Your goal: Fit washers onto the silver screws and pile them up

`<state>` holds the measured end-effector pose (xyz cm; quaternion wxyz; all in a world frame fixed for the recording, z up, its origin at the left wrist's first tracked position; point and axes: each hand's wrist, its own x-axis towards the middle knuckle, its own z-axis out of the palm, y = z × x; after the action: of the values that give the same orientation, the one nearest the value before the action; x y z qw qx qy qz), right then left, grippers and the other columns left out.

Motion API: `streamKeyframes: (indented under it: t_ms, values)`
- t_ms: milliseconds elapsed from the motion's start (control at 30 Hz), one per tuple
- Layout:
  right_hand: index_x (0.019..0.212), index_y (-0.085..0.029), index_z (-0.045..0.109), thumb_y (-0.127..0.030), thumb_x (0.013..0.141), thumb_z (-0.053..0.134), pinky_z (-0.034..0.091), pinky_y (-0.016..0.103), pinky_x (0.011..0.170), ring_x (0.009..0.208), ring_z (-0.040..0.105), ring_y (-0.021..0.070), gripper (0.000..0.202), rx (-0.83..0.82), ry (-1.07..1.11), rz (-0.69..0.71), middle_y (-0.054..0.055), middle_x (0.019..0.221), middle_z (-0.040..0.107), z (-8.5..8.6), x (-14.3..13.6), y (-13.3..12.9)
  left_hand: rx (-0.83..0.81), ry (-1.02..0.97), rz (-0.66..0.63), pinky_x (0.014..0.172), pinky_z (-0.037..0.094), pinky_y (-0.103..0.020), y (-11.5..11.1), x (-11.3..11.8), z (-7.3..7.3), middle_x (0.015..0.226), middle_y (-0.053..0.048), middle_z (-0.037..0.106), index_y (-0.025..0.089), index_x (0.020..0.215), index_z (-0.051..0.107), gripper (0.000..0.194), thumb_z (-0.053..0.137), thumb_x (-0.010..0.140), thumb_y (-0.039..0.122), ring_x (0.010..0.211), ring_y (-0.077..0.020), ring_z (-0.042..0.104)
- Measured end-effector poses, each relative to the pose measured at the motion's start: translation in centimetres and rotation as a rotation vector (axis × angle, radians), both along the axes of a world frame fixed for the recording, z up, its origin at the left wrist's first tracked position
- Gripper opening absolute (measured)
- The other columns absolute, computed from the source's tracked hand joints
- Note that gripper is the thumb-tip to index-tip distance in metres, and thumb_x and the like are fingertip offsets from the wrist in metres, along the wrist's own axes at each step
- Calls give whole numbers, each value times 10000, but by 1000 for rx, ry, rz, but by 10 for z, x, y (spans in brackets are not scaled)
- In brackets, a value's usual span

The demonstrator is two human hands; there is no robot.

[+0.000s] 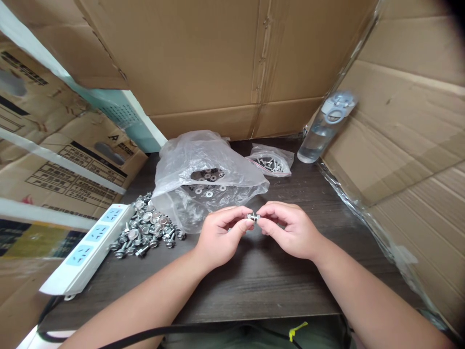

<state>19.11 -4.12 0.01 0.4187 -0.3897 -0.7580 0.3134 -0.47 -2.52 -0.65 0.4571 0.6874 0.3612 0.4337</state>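
Observation:
Between my fingertips, above the dark table, is a small metal bolt (254,217) with what looks like a washer on it. My left hand (224,233) pinches one end and my right hand (287,228) pinches the other; the fingers hide part of it. Just beyond my hands lies a clear plastic bag (189,160) with flat washers (209,194) showing through its opening. To the left is a heap of bolts (147,228) with broad round heads, loose on the table.
A white power strip (87,247) lies left of the heap. At the back stand a small zip bag of screws (271,162) and a water bottle (323,131). Cardboard walls (207,63) enclose the table (261,291). A black cable (163,330) crosses the front edge.

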Motion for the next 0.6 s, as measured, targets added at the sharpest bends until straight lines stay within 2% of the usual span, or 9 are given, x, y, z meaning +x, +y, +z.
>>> streamKeyframes:
  t_ms: [233, 400, 600]
  values:
    - [836, -148, 632, -261, 975, 482, 478, 201, 646, 696, 576, 92, 234, -34, -42, 13, 35, 767, 624, -2, 0, 1, -43, -16, -2, 617, 546, -191, -2, 0, 2, 767, -37, 696, 163, 883, 736, 170, 673, 836, 314, 682, -109, 653]
    - [979, -151, 645, -244, 923, 576, 474, 201, 630, 710, 577, 94, 128, -28, 2, 19, 42, 835, 634, 0, -1, 0, -107, -84, 15, 596, 560, -186, -2, 1, 5, 746, -42, 712, 149, 878, 745, 174, 703, 806, 302, 660, -109, 654]
    - [924, -154, 660, -187, 917, 573, 448, 213, 668, 712, 560, 90, 93, 103, -30, 13, 29, 798, 632, 1, 1, 1, -264, -177, 5, 578, 571, -161, -4, 3, 7, 743, -40, 751, 155, 906, 760, 195, 757, 748, 269, 649, -112, 691]
